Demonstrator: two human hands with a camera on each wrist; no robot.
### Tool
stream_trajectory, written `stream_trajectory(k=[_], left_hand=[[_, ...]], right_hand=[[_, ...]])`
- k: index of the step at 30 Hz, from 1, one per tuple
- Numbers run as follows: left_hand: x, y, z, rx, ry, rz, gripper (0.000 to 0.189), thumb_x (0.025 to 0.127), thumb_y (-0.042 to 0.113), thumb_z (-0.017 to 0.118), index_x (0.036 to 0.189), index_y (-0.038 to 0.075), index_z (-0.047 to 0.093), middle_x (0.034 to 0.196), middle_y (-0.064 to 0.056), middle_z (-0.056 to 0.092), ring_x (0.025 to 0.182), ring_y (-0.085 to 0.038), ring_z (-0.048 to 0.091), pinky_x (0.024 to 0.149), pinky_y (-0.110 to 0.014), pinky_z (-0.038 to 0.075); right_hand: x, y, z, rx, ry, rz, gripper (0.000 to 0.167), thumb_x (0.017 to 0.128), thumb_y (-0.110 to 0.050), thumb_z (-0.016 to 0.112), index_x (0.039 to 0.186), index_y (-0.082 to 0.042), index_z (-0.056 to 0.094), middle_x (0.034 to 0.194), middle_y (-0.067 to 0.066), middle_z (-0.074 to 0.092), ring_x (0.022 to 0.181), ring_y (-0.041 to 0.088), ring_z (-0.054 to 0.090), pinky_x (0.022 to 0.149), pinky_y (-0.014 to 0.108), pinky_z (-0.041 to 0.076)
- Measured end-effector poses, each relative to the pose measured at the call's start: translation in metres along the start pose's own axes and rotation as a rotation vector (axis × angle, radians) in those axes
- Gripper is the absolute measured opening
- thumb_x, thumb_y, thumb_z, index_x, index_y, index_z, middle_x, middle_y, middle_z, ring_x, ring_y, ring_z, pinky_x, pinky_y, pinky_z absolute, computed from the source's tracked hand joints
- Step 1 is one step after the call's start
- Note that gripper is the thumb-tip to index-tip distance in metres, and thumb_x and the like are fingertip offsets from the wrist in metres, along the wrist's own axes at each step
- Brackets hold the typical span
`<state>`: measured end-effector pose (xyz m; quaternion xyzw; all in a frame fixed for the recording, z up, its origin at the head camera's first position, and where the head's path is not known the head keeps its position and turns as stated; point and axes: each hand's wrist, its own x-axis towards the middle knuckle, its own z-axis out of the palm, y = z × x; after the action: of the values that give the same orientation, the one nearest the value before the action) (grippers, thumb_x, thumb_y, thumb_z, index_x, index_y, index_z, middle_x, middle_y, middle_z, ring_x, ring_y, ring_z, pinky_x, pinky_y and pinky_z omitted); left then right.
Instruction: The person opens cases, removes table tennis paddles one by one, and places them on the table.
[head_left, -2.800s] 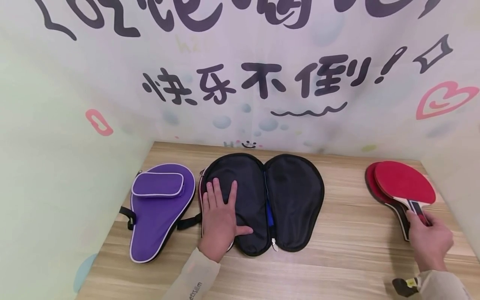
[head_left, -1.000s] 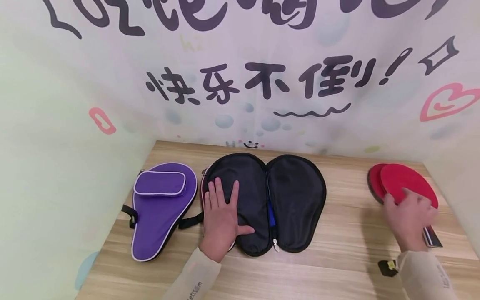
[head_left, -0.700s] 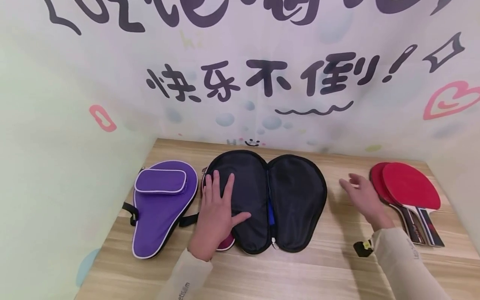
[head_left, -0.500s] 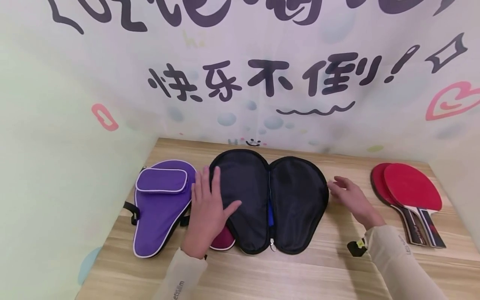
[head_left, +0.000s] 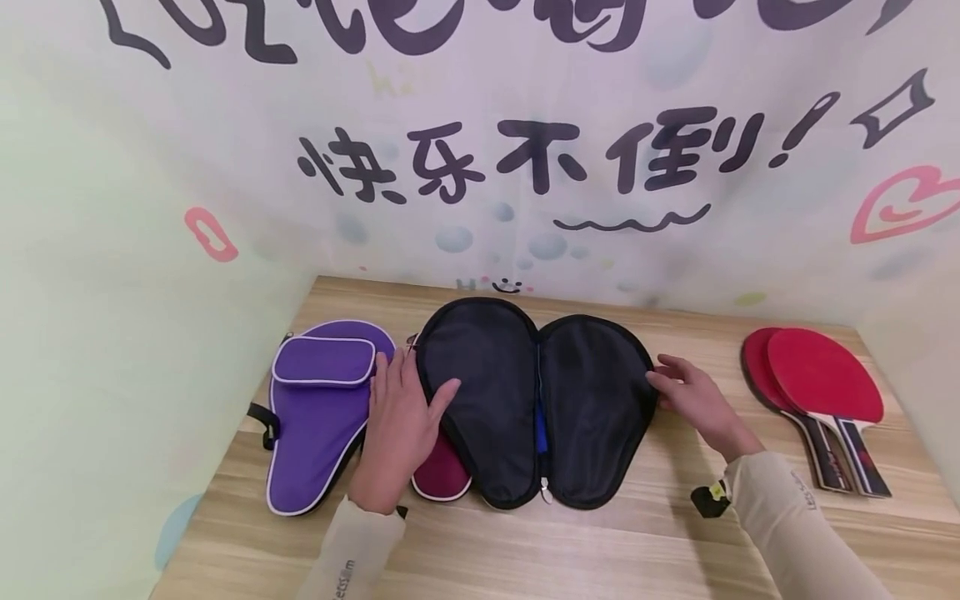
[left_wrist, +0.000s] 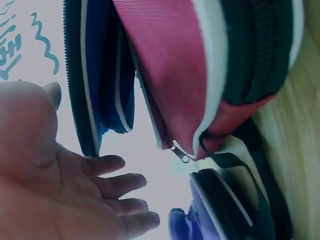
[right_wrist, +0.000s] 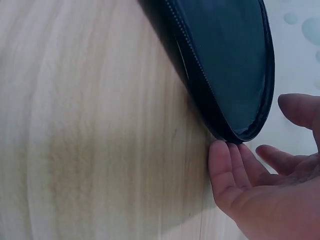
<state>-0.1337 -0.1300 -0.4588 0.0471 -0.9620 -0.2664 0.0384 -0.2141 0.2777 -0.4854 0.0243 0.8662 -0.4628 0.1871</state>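
Observation:
An unzipped table tennis bat case (head_left: 487, 392) lies spread with its black lining up, partly over a maroon case (head_left: 444, 473). In the left wrist view, the unzipped case's outside (left_wrist: 102, 55) is blue. My left hand (head_left: 396, 429) is at its left edge, fingers extended and holding nothing; whether they touch is unclear. At the opposite edge, my right hand (head_left: 699, 407) has fingertips against the rim of the right flap (right_wrist: 227, 65). In the right wrist view, the right thumb (right_wrist: 299, 109) stands apart from that flap.
A closed purple bat case (head_left: 322, 433) with a front pocket lies left of my left hand. Two red table tennis bats (head_left: 825, 375) lie overlapped at the right of the wooden table (head_left: 570, 558). A printed fabric wall (head_left: 420, 250) rises behind.
My right hand let go of the bat and moved left to the case's right flap. My left hand slid left from the black lining to its outer edge, uncovering the maroon case.

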Motion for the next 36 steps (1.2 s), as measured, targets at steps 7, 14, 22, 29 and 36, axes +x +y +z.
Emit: stream_trajectory(k=[7,14,22,29,36], left_hand=[[0.001,0.018,-0.007,-0.095,0.025,0.176,0.08,0.104,0.054,0.048,0.159,0.001,0.027,0.167,-0.021,0.026,0.16,-0.04,0.012,0.128,-0.057,0.019],[0.002,0.054,0.001,-0.167,-0.037,0.36,0.077,0.103,0.059,0.044,0.162,0.013,0.026,0.173,-0.009,0.014,0.162,-0.03,0.01,0.127,-0.053,0.023],[0.01,0.086,0.026,-0.201,-0.137,0.438,0.075,0.103,0.06,0.042,0.165,0.032,0.009,0.174,0.007,-0.009,0.158,-0.03,0.026,0.115,-0.049,0.045],[0.006,0.105,0.056,-0.208,-0.235,0.43,0.086,0.097,0.067,0.049,0.159,0.05,-0.009,0.173,0.005,-0.017,0.159,-0.037,0.021,0.109,-0.056,0.048],[-0.004,0.119,0.086,0.009,-0.298,0.475,0.101,0.092,0.067,0.058,0.16,0.045,-0.014,0.174,-0.005,-0.01,0.155,-0.048,0.024,0.109,-0.061,0.047]], right_hand=[[-0.003,0.0,-0.001,0.017,0.045,-0.009,0.071,0.106,-0.041,0.051,0.159,0.001,0.028,0.155,0.029,0.04,0.118,0.025,0.062,0.086,0.017,0.054],[-0.008,-0.002,-0.005,0.129,0.075,-0.037,0.07,0.107,-0.041,0.049,0.158,0.003,0.028,0.155,0.03,0.04,0.096,-0.005,0.063,0.085,0.018,0.057],[-0.012,0.0,-0.006,0.223,0.082,-0.03,0.075,0.107,-0.049,0.042,0.159,0.003,0.026,0.156,0.031,0.04,0.095,-0.007,0.065,0.087,0.021,0.058],[-0.013,0.006,-0.007,0.283,0.09,-0.063,0.079,0.107,-0.053,0.039,0.157,0.007,0.028,0.148,0.026,0.048,0.096,-0.005,0.067,0.086,0.02,0.059],[-0.013,0.006,-0.006,0.337,0.117,-0.078,0.077,0.107,-0.052,0.041,0.152,0.01,0.036,0.125,-0.006,0.06,0.094,-0.004,0.069,0.084,0.016,0.058]])
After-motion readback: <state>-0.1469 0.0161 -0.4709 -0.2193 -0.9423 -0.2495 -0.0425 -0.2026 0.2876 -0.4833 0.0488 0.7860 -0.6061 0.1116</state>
